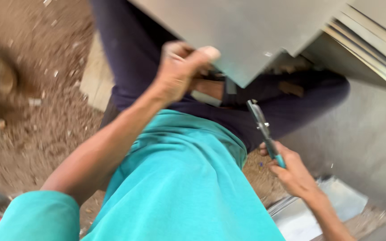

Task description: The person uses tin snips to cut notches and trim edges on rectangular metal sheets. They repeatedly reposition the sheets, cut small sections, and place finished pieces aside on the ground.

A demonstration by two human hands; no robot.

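My left hand (182,71) grips the lower edge of a large grey metal sheet (246,31) that hangs over my lap, thumb on top of the sheet. My right hand (291,172) is lower, at my right side, closed around the teal-handled grip of metal snips (264,129). The snips' blades point up toward the sheet's corner without touching it. My teal shirt and dark trousers fill the middle of the view.
Stacked grey metal sheets (371,49) lean at the upper right, with a big grey panel (367,134) below them. Cut metal pieces (331,201) lie by my right hand. Dirt ground (36,111) with scraps lies to the left, beside a pale board (95,76).
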